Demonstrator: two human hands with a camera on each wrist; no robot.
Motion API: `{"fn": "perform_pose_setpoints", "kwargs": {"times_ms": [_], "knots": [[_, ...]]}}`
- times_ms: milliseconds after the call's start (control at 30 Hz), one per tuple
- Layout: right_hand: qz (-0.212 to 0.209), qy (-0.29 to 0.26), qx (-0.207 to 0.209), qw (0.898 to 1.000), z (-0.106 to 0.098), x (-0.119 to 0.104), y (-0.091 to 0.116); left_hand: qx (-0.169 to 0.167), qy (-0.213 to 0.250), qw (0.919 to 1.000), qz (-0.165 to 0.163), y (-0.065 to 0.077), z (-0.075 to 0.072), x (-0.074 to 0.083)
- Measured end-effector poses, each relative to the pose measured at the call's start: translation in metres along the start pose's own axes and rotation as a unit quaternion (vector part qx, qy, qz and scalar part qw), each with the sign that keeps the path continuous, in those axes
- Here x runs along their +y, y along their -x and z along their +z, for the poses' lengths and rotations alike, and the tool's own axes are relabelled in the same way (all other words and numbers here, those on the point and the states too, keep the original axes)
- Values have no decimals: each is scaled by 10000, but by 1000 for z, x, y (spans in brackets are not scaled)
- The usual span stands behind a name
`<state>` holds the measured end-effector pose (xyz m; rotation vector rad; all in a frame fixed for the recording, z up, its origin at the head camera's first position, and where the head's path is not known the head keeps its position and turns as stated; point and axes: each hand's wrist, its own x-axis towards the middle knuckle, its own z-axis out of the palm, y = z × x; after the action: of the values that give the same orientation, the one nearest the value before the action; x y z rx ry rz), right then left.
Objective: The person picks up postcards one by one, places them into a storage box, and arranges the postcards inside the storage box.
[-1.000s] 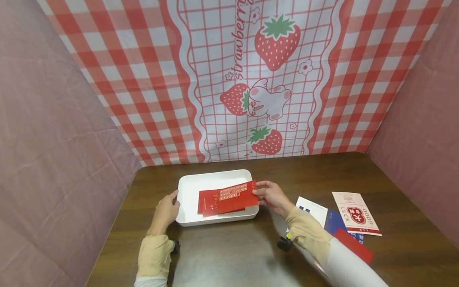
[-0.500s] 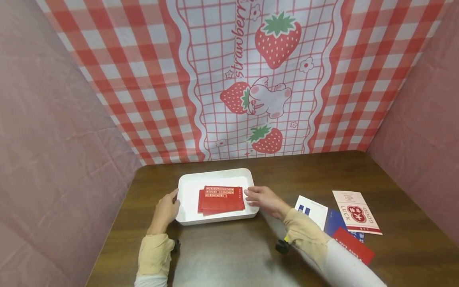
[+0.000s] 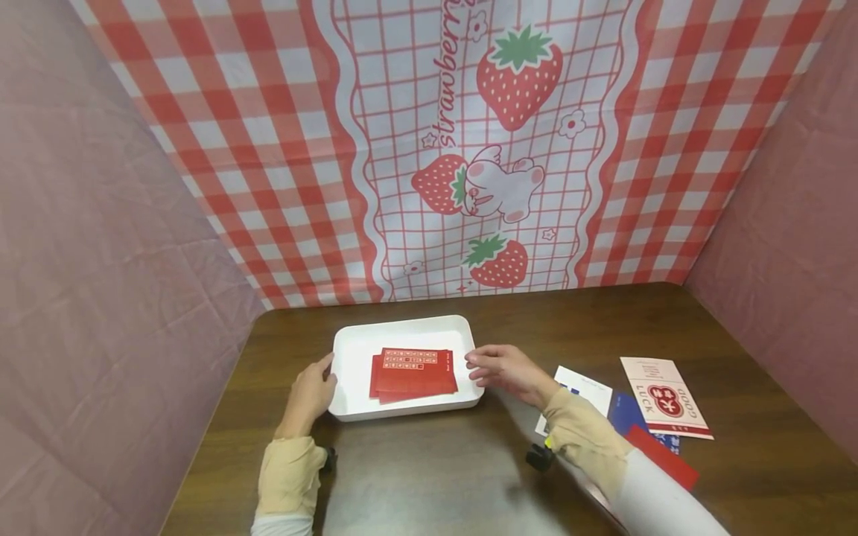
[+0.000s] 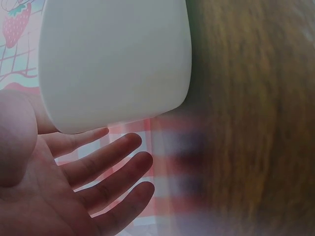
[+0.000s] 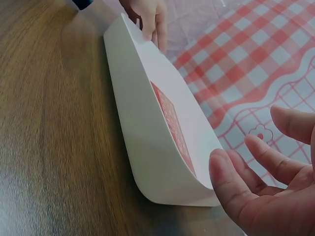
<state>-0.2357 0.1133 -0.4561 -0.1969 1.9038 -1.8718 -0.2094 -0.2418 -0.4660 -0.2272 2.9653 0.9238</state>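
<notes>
A white tray [image 3: 402, 331] lies on the table, holding a loose stack of red paper envelopes [image 3: 415, 376] with gold print on the top one. My left hand [image 3: 310, 394] holds the tray's left end, thumb hooked over the rim. In the left wrist view its other fingers [image 4: 115, 187] spread out beside the tray's outer wall. At the opposite end, my right hand [image 3: 506, 372] hovers by the right rim with nothing in it. The right wrist view shows its thumb and fingers loosely bent and apart, near the tray corner.
Right of the tray lie a white card [image 3: 590, 391], a blue envelope [image 3: 625, 413], a red envelope [image 3: 663, 458] and a cream "GOOD LUCK" envelope [image 3: 666, 398], overlapping and partly under the right forearm. A strawberry-print checked cloth [image 3: 503, 179] hangs behind the wooden table [image 3: 429, 476].
My right hand has let go of a red envelope, which now lies flat on the stack in the tray. The hand has then drawn back slightly right. My left hand has stayed put.
</notes>
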Motion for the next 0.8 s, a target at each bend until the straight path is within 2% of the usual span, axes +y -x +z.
{"fn": "perform_pose_setpoints", "kwargs": {"times_ms": [233, 600, 800], "knots": [[-22, -44, -31, 10000, -7, 0, 4, -87, 43, 9999, -88, -1, 1, -1], [-4, 298, 99, 9995, -18, -2, 9, -202, 69, 9996, -203, 0, -1, 3], [-52, 492, 202, 9986, -22, -5, 11, -120, 56, 9998, -138, 0, -2, 2]]}}
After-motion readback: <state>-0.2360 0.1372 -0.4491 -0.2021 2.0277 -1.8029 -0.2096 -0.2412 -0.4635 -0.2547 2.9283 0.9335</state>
